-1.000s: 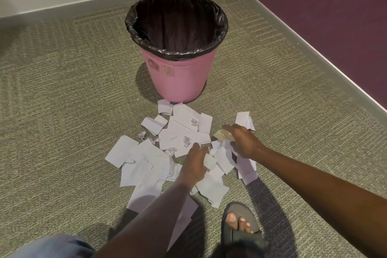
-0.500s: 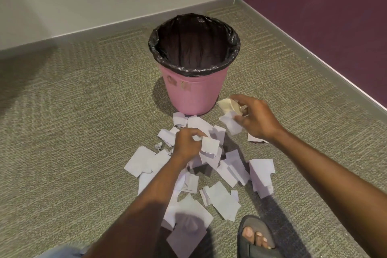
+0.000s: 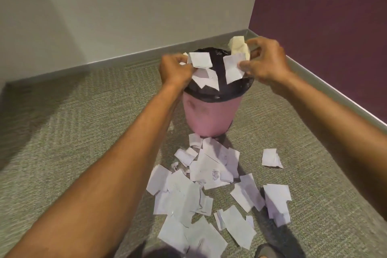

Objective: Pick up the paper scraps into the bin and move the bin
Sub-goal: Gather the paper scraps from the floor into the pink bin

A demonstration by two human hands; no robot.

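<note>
The pink bin [image 3: 209, 116], lined with a black bag [image 3: 219, 96], stands on the carpet [image 3: 83, 142] near the corner of the walls. Its inside is hidden behind both hands and the paper they carry, so I cannot tell what lies in it. Above the bin's rim, the left hand [image 3: 174, 69] is pinched shut on white scraps [image 3: 200, 59]. The right hand [image 3: 265, 62], also over the rim, grips a white scrap [image 3: 233, 67] and a yellowish crumpled piece [image 3: 238, 46]. In front of the bin, loose paper scraps [image 3: 209, 184] litter the carpet. A sandal [image 3: 266, 251] is cut off at the bottom edge.
</note>
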